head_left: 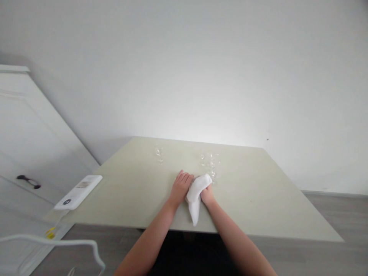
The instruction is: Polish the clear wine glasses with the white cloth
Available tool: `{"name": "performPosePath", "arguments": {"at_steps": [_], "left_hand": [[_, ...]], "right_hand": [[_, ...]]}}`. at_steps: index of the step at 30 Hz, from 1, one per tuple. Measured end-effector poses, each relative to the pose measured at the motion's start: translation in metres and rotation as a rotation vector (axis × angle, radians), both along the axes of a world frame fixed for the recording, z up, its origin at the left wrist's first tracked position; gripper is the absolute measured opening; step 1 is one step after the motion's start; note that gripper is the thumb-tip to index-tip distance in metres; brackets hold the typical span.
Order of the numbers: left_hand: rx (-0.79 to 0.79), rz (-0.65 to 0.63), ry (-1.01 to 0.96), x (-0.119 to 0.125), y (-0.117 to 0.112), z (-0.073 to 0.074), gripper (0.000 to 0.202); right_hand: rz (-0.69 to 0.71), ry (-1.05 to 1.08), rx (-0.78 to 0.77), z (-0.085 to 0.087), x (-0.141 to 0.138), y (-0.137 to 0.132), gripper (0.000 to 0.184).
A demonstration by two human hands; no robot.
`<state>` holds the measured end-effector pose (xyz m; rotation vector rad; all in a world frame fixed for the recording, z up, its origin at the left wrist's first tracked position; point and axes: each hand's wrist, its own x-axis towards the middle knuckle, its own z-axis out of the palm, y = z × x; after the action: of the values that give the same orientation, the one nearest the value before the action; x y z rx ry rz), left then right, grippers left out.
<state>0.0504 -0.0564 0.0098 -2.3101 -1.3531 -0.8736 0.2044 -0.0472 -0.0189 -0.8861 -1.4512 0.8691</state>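
A white cloth (198, 188) is bunched up between my hands near the front of the table, one end hanging toward me. My right hand (207, 194) grips it from the right, its fingers mostly covered by the fabric. On the left, my left hand (181, 186) curves around a clear drinking glass (192, 184); only a shiny sliver of it shows between hand and cloth. Just beyond my hands stand several clear stemmed glasses (212, 165), close together. One more stemmed glass (159, 154) stands apart, farther left.
The pale table (258, 207) reaches back to a white wall (184, 69). At its left edge lies a white power strip (77, 192) with a cable. A white cabinet (31, 130) with a dark handle stands at the left. A white bent tube (57, 241) crosses the lower left corner.
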Motion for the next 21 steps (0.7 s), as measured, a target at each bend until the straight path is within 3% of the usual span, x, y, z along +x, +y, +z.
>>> {"name": "performPosePath", "arguments": {"at_steps": [6, 11, 15, 17, 21], "left_hand": [[-0.102, 0.107, 0.013, -0.002, 0.001, -0.002, 0.017], [-0.156, 0.155, 0.015, -0.002, 0.004, -0.005, 0.016], [-0.189, 0.212, 0.022, -0.001, 0.004, -0.006, 0.014], [-0.164, 0.219, 0.008, 0.0, 0.003, -0.005, 0.015], [-0.042, 0.126, -0.023, -0.001, 0.0, -0.003, 0.021]], "right_hand": [[0.087, -0.108, 0.044, 0.0, 0.003, -0.005, 0.014], [0.143, -0.171, 0.199, 0.014, 0.002, -0.014, 0.058], [0.163, -0.11, 0.243, 0.019, -0.002, -0.016, 0.067], [0.128, -0.084, 0.205, 0.016, -0.003, -0.013, 0.062], [0.017, -0.059, 0.029, 0.007, 0.001, -0.005, 0.023]]}}
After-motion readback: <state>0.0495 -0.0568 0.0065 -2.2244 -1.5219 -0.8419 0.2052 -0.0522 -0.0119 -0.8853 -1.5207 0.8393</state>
